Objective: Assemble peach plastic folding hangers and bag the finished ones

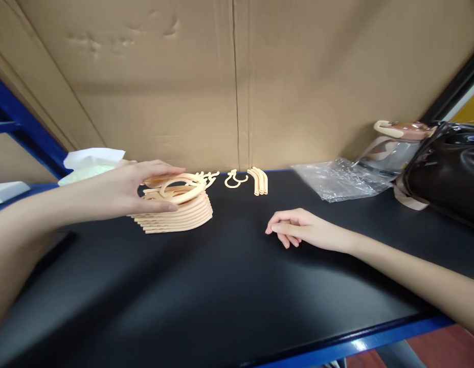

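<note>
My left hand (139, 189) reaches over a stack of peach-coloured curved plastic pieces (179, 220), which look like clothes-hanger parts. Its fingers and thumb are stretched apart around a loop-shaped piece (188, 193) on top, and no firm grip shows. My right hand (292, 226) hovers above the table to the right of the stack, fingers loosely bent, with nothing in it. Small peach hooks (233, 180) lie at the back of the table. Beside them sits a small group of curved tubes (260, 181). More hook-like pieces (209, 178) show just behind the stack.
The black table (221, 296) has a blue front edge. A cardboard wall (163, 92) rises behind it. At the back right are a clear plastic bag (336, 180), a drinking bottle (392, 151) and a dark shiny bag (447, 174). A tissue pack (91, 166) stands at the left.
</note>
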`<act>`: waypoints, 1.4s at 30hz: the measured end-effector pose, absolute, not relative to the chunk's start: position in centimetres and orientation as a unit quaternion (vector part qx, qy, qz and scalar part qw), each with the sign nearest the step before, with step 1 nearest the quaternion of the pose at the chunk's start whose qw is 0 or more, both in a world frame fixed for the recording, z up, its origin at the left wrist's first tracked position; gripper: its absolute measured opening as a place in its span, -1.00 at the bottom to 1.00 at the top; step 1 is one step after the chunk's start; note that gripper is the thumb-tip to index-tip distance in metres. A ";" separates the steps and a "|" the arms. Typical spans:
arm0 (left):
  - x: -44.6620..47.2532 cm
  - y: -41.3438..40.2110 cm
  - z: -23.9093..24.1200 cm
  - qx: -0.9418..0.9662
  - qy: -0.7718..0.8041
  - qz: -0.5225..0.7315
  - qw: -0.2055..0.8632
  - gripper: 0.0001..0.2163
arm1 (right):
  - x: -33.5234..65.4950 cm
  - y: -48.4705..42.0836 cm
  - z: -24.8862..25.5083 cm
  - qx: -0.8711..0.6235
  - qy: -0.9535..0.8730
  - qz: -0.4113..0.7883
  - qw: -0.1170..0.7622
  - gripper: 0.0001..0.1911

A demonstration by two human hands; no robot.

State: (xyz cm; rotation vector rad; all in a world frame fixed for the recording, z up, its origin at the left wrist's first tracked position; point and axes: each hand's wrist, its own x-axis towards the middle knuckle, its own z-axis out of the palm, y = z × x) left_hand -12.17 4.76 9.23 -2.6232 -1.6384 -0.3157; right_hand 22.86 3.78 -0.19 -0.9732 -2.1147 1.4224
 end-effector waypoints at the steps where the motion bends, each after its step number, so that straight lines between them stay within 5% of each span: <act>1: -12.4 4.8 9.1 -0.844 -0.528 -0.092 0.017 -0.39 | 22.9 3.7 -0.1 -0.347 -0.762 0.509 0.201 -0.70; 39: -12.9 5.5 8.1 -0.834 -0.550 -0.046 0.019 -0.44 | 23.0 3.5 0.6 -0.342 -0.798 0.467 0.169 -0.71; 42: -12.9 5.7 7.9 -0.847 -0.529 -0.057 0.014 -0.31 | 23.0 3.4 0.7 -0.344 -0.797 0.467 0.167 -0.70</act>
